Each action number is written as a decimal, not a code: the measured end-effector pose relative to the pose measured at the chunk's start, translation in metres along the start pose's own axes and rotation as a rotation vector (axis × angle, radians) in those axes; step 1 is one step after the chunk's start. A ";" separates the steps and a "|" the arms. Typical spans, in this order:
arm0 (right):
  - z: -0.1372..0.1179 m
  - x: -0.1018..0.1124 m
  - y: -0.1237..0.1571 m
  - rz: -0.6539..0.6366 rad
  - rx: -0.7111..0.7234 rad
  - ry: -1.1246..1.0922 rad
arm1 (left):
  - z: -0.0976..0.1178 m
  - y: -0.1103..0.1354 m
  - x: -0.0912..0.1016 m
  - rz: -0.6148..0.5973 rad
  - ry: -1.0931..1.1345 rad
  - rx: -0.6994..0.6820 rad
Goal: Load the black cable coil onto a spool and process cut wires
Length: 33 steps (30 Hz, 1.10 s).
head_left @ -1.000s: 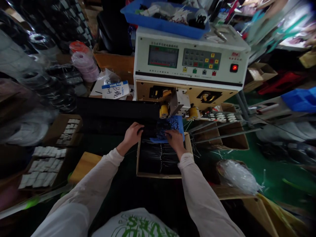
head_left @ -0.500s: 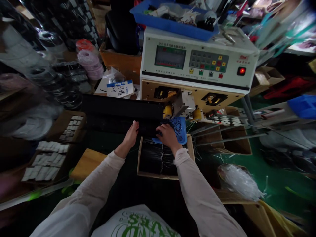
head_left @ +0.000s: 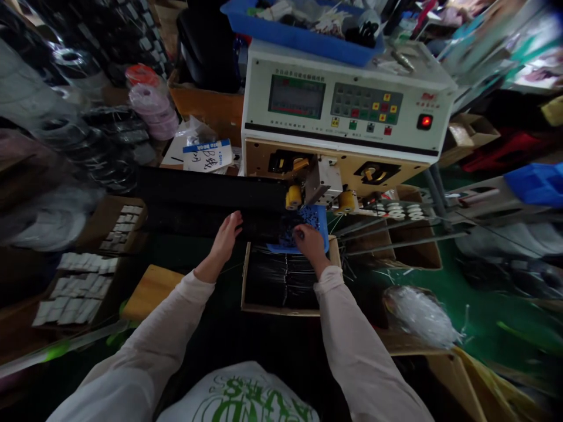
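My left hand (head_left: 225,235) lies with its fingers stretched out against the long black tray (head_left: 206,202) in front of the cream wire-cutting machine (head_left: 343,111). It holds nothing. My right hand (head_left: 310,241) rests on the blue dish (head_left: 317,218) of small black bits, its fingers curled down among them; what they hold I cannot make out. Below both hands stands a cardboard box (head_left: 285,281) filled with bundles of cut black wires. Yellow rollers (head_left: 294,198) sit just above the blue dish.
A blue bin (head_left: 299,32) of odds tops the machine. Spools (head_left: 149,102) and coils of black cable crowd the left. Cardboard trays of white pieces (head_left: 79,290) lie lower left. A plastic bag (head_left: 422,316) and open boxes (head_left: 396,240) stand right on the green floor.
My right hand moved slightly right and back onto the blue dish. My left hand stayed stretched out at the black tray's edge. The view shifted a little.
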State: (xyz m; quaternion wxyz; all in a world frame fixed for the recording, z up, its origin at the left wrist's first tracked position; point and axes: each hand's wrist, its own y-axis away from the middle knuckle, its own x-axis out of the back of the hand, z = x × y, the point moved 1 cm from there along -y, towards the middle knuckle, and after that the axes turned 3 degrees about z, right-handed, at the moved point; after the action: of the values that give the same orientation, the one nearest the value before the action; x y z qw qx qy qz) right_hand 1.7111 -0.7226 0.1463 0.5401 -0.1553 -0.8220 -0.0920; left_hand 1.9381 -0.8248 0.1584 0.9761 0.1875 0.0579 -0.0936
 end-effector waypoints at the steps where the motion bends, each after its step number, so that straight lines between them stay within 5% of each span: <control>1: 0.006 -0.001 0.003 -0.048 -0.013 0.067 | 0.001 0.000 0.006 0.028 -0.001 -0.044; 11: -0.004 -0.029 -0.003 -0.206 0.017 0.252 | 0.004 0.010 0.042 0.089 -0.131 -0.270; 17: 0.013 0.010 0.010 -0.228 0.024 0.283 | 0.010 0.010 0.085 0.190 -0.374 -0.328; 21: -0.007 0.031 0.009 -0.195 0.125 0.179 | 0.013 0.000 0.113 0.219 -0.698 -0.396; 27: -0.059 0.016 -0.015 -0.088 0.197 0.017 | 0.038 -0.022 0.096 -0.126 -1.358 -0.469; 33: -0.049 0.005 -0.018 -0.068 0.165 -0.107 | 0.047 -0.049 0.064 -0.399 -1.757 -0.496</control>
State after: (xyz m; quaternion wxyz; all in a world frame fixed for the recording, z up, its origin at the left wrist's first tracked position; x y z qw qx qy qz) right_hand 1.7455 -0.7539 0.1705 0.5030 -0.0869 -0.8592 -0.0340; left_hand 1.9944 -0.8974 0.1746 0.6480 -0.1776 -0.6514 -0.3526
